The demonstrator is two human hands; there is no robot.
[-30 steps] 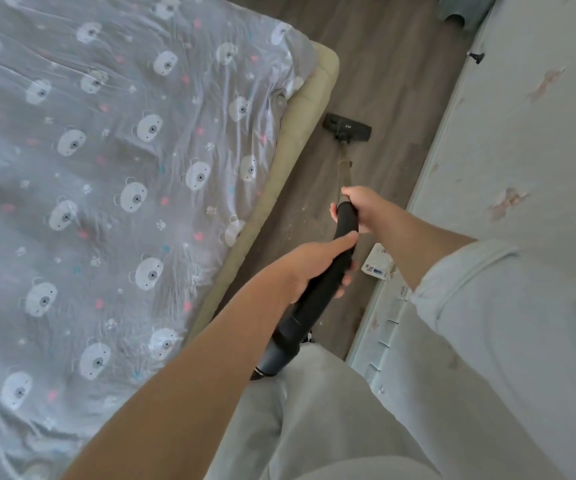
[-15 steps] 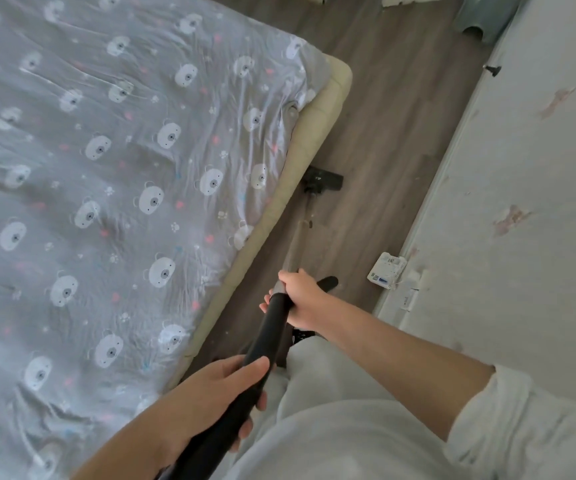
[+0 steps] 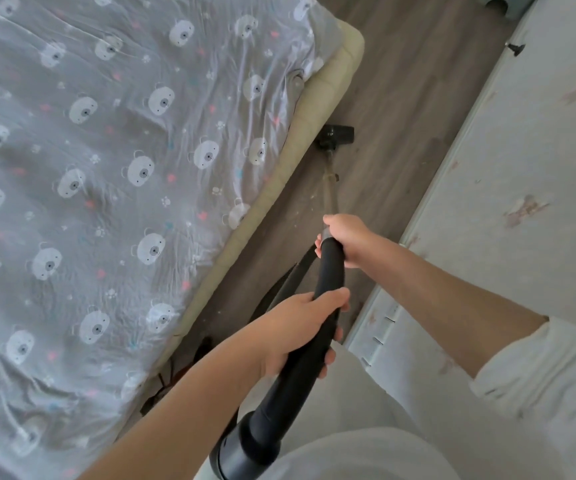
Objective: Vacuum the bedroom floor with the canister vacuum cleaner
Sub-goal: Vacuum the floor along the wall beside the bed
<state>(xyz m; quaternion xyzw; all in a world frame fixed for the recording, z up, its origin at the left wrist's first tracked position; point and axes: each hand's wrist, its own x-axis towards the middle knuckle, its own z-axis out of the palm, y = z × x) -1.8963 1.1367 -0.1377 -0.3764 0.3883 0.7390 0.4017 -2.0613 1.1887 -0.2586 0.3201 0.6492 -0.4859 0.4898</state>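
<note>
Both my hands hold the vacuum's black curved handle point(image 3: 328, 275). My left hand point(image 3: 300, 327) grips it low down, fingers wrapped round. My right hand point(image 3: 348, 237) grips its upper end, where the thin pale wand point(image 3: 329, 188) begins. The wand runs forward to the small black floor nozzle point(image 3: 336, 136), which sits on the grey-brown wood floor point(image 3: 400, 133) right against the bed's beige base point(image 3: 317, 133). The canister itself is out of sight.
A bed with a grey bear-print sheet point(image 3: 123, 168) fills the left. A pale wall point(image 3: 539, 150) with scuffed patches runs down the right, leaving a narrow floor strip. A black cable point(image 3: 165, 379) lies on the floor by the bed base.
The nozzle was drawn back along the bed's edge, then pushed forward again. Both hands have come back up the frame with the handle. The grips are unchanged.
</note>
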